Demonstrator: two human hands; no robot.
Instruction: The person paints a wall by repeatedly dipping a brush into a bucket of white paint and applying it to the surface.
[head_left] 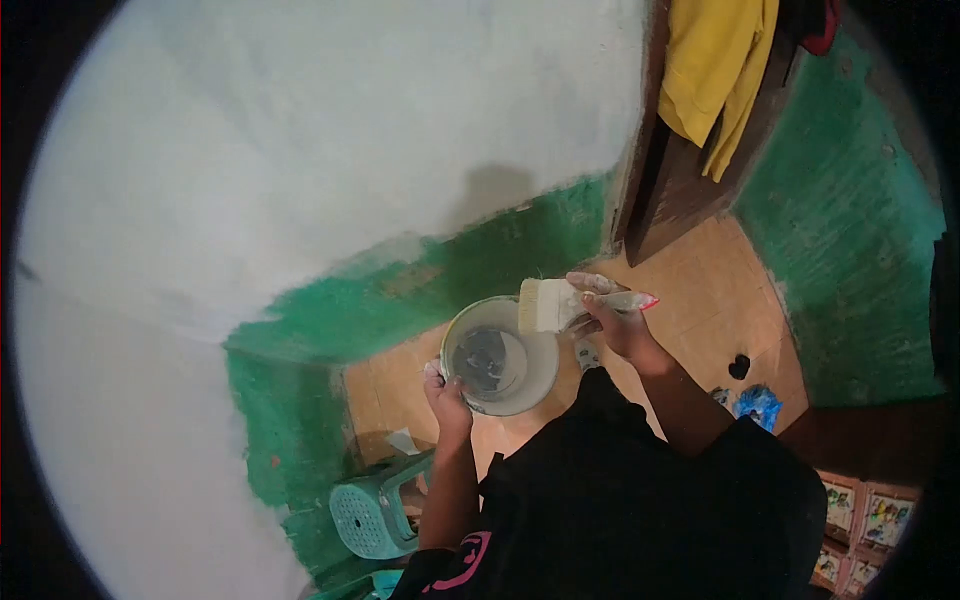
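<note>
Left hand [447, 392] grips round white plastic pail [540, 378] at rim; right hand [617, 325] clasps wide pale-bristled paintbrush [543, 305], bristles pointing leftward over it.

Glossy plastic bucket [500, 355], bristly brush [545, 305]

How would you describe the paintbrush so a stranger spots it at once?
Start at the half-white, half-green wall and drop to the round pail below. Over the pail's rim, the right hand holds a wide flat brush: pale bristles, red-tipped handle.
</note>
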